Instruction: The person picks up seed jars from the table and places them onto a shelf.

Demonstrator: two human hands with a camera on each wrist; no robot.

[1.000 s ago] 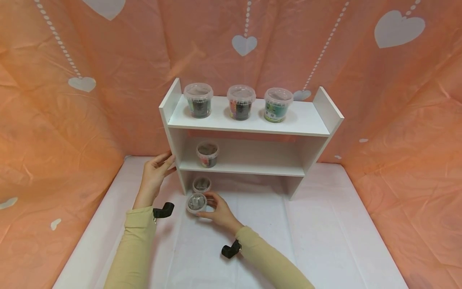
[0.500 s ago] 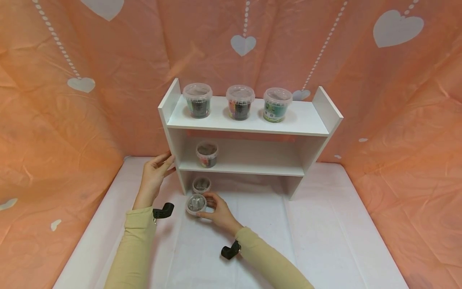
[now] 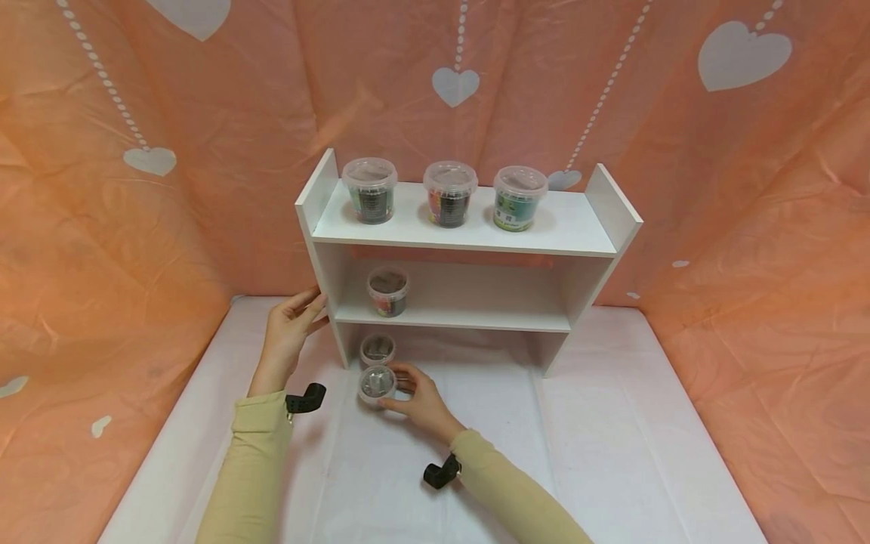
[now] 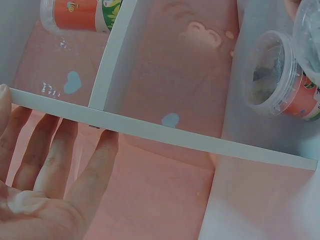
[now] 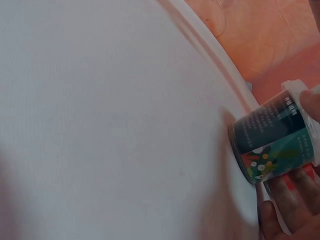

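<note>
An orange backdrop (image 3: 381, 121) encloses a white-covered counter (image 3: 612, 423), and on that stands a white shelf unit (image 3: 462, 247) with a top board (image 3: 567, 227), a middle board (image 3: 482, 295) and, beneath, a bottom bay (image 3: 544, 351). The left hand (image 3: 287, 336) lies against the outer face of the left panel (image 3: 331, 272), fingers spread and fairly straight, seemingly to steady the unit. The right hand (image 3: 424, 400) has its thumb and fingers closed on a held tub (image 3: 377, 384), just in front of the bottom bay's left end; whether its base rests on the counter I cannot tell. Three top tubs (image 3: 449, 198) stand spaced along the top board, one middle tub (image 3: 389, 293) stands at the left of the middle board, and a bottom tub (image 3: 377, 349) stands right behind the held one. The step in hand looks like settling the held tub in line with the bottom tub at the lowest level. The next move seems to call for small, level adjustment without knocking its neighbour, then a gentle release, turning the label (image 5: 275, 142) only if its facing matters.
</note>
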